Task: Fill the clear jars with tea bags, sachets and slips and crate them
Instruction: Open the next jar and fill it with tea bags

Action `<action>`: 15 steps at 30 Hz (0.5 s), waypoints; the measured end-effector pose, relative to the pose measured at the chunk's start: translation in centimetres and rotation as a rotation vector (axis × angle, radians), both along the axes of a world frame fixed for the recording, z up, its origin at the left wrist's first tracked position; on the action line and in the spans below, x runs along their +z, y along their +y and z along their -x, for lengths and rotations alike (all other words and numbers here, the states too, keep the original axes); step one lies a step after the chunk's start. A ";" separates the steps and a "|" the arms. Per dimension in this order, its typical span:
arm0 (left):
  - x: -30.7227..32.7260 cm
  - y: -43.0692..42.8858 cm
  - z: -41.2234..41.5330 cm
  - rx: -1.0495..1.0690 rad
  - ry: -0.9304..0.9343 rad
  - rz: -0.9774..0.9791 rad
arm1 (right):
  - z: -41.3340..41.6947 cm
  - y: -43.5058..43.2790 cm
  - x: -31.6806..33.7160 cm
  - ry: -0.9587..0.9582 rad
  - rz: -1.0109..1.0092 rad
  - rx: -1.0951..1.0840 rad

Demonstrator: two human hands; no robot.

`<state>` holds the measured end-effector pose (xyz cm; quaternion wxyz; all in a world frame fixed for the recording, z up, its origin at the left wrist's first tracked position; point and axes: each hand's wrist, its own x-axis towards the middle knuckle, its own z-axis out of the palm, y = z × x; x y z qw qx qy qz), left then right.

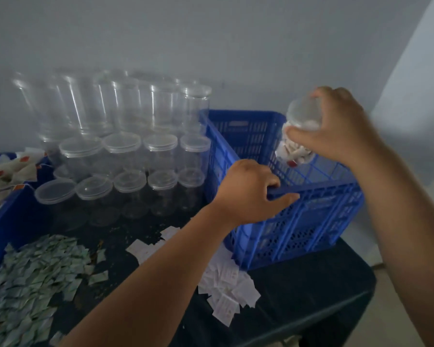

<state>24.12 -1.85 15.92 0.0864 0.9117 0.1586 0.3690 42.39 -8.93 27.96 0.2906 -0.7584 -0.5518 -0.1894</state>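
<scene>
Gripping the filled jar (pixel 301 128) near its lid, the right hand (pixel 336 126) is tilting it over the blue crate (pixel 318 216) (apparently empty). The left hand (pixel 251 190) is clutching the crate's rim, likely steadying it.

Dim, flat light; motion blur, wide-angle edge warp.

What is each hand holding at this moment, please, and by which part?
The right hand grips a filled jar round its upper part near the lid; the left hand grips the blue crate by its near rim.
</scene>
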 end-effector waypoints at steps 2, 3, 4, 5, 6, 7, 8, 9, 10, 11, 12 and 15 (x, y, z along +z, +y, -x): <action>-0.4 0.5 -0.1 0.008 -0.083 -0.099 | -1.0 2.0 -1.5 -0.006 0.247 -0.030; -0.5 0.7 -0.1 -0.006 -0.128 -0.123 | -1.3 2.9 -2.3 -0.014 0.376 -0.044; -0.6 0.7 -0.1 -0.029 -0.171 -0.136 | -1.4 3.8 -3.3 -0.017 0.508 -0.066; -0.9 0.7 -0.3 -0.040 -0.207 -0.137 | -1.4 4.6 -4.1 -0.005 0.630 -0.096; -1.1 0.6 -0.4 -0.042 -0.242 -0.135 | -1.3 5.3 -4.9 -0.010 0.737 -0.121; -1.3 0.6 -0.6 -0.032 -0.272 -0.135 | -1.3 6.0 -5.5 -0.017 0.822 -0.127; -1.4 0.5 -0.8 -0.020 -0.295 -0.134 | -1.3 6.7 -6.1 -0.021 0.886 -0.125; -1.5 0.5 -0.9 -0.012 -0.312 -0.133 | -1.5 7.4 -6.5 -0.011 0.925 -0.123; -1.5 0.6 -1.0 -0.007 -0.324 -0.132 | -1.5 8.0 -6.8 -0.009 0.964 -0.136; -1.6 0.6 -1.0 -0.003 -0.329 -0.128 | -1.7 8.6 -7.0 -0.035 1.015 -0.159; -1.7 0.6 -1.0 -0.003 -0.332 -0.129 | -1.7 8.9 -7.1 -0.077 1.077 -0.172; -2.0 0.5 -1.1 -0.008 -0.337 -0.135 | -1.7 9.1 -7.4 -0.128 1.282 -0.222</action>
